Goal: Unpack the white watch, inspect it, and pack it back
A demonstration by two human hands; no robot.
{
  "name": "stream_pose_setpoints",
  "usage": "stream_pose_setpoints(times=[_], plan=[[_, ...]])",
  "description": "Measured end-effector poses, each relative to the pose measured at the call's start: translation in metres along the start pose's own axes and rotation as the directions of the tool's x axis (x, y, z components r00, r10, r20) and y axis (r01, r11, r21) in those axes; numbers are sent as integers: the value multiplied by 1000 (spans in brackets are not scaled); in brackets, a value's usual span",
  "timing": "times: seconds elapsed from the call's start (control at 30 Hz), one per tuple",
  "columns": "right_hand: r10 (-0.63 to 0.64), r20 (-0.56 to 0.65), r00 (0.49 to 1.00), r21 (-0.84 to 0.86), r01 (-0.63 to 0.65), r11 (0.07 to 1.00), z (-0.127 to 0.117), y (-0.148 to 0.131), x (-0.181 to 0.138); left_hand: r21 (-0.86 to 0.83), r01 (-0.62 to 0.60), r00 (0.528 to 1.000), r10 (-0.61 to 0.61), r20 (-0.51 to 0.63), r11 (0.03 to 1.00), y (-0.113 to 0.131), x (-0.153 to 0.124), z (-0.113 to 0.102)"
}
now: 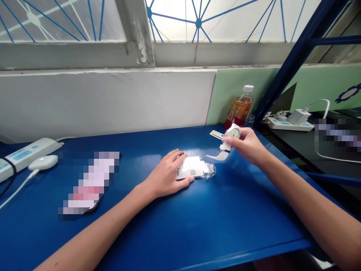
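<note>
My right hand [244, 145] pinches a white wristwatch [233, 132] by its case, raised above the table. The dial faces me, and its white strap [222, 153] hangs down and curves left. My left hand [170, 175] rests on the table around the left end of a clear plastic bag [194, 167] with a white printed card inside. The fingers lie along its far side and the thumb along its near edge. The bag's crinkled right end lies below the hanging strap. Behind the watch is a small white tag [216, 134], partly hidden by my right hand.
A blue table [203, 226] meets the wall. A bottle of reddish drink [240, 107] stands at the back right, beside a blue metal post [296, 49]. To the left lie a blurred phone [90, 184], a white power strip [31, 154] and a white cabled device [43, 162].
</note>
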State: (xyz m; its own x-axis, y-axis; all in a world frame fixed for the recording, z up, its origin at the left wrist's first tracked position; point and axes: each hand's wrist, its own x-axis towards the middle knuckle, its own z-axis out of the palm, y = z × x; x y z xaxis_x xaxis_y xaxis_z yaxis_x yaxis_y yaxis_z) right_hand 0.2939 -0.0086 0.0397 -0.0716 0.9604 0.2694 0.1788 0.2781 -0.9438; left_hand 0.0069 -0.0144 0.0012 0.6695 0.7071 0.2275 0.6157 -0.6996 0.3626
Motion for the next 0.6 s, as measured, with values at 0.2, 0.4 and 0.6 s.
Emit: stream_pose_setpoints(times=[0.2,0.4,0.6], plan=[[94,172,981,325,-146,934,9,-5,-1,-7,-9,1000,9,-7,1000,-2,-1,2],[113,288,951,369,-219,903,18,-4,-9,-38,-54,996,51,-79,998,11,-1,-5],[139,316,939,440,-275,855,42,-8,-25,-428,-165,985,125,-120,888,67,-9,-18]])
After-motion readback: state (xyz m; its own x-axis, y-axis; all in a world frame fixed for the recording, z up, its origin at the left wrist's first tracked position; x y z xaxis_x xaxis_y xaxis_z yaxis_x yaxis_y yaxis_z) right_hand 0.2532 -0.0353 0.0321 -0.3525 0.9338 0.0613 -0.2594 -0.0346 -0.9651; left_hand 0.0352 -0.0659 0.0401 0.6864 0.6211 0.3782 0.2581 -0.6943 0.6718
